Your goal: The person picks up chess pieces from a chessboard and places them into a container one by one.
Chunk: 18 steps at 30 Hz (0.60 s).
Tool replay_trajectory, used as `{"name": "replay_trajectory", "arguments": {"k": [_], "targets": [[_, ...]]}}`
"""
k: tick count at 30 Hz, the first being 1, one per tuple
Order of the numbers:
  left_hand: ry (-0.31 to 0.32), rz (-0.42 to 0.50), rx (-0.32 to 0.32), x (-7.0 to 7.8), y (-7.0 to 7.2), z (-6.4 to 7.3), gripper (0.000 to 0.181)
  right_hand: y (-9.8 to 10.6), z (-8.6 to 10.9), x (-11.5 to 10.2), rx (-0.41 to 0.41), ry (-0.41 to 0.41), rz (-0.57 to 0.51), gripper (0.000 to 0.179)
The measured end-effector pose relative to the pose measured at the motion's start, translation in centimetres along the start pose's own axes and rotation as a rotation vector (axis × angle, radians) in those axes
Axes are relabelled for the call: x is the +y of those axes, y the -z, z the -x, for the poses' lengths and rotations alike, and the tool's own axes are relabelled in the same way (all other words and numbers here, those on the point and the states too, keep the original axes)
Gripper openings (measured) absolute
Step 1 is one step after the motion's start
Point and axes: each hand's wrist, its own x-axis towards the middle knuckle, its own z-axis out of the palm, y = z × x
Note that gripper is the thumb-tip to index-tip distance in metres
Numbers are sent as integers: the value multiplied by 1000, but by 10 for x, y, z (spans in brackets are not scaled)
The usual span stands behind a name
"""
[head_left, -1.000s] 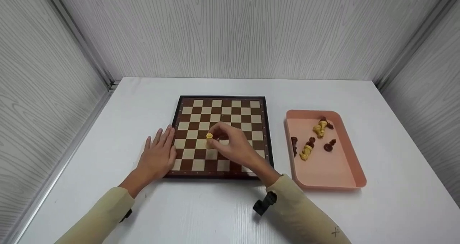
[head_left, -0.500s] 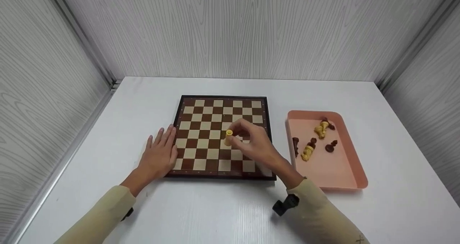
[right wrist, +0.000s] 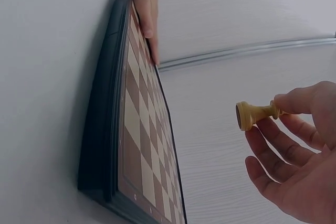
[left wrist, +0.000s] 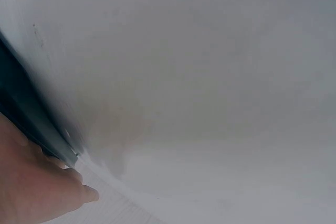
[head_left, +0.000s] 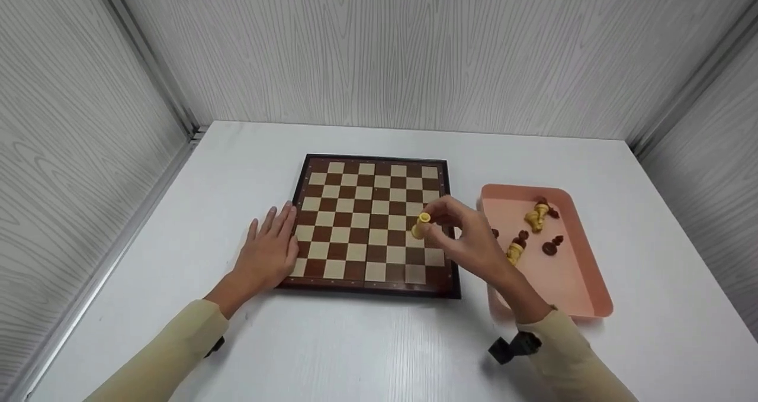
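My right hand (head_left: 474,245) pinches a yellow chess rook (head_left: 422,223) between thumb and fingertips, over the right side of the chessboard (head_left: 379,183). In the right wrist view the rook (right wrist: 254,114) is tilted on its side in the air, its dark base facing left, its top hidden behind the thumb and fingers. No pieces stand on the brown and cream squares. Along the board's left edge rests my left hand (head_left: 266,251), fingers straight and holding nothing. The left wrist view catches only part of that hand (left wrist: 37,192) beside the board's dark side (left wrist: 31,108).
A pink tray (head_left: 592,277) stands right of the board, partly under my right forearm. Inside lie a yellow knight (head_left: 533,220), a dark pawn (head_left: 551,247) and several other yellow and dark chess pieces. Pale wood-grain walls (head_left: 402,52) rise behind and at both sides of the white table (head_left: 331,349).
My right hand has carried the rook from over the middle of the board to its right side, raising it a little. The left hand has stayed at the left edge.
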Motion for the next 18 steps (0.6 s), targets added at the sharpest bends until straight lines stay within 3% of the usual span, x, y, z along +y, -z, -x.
{"name": "replay_trajectory", "arguments": {"k": [7, 18], "targets": [[5, -10, -1, -1, -1, 3, 62, 24, 14, 4, 35, 7, 88, 15], [19, -2, -18, -2, 2, 1, 62, 68, 38, 19, 96, -58, 157, 18]]}}
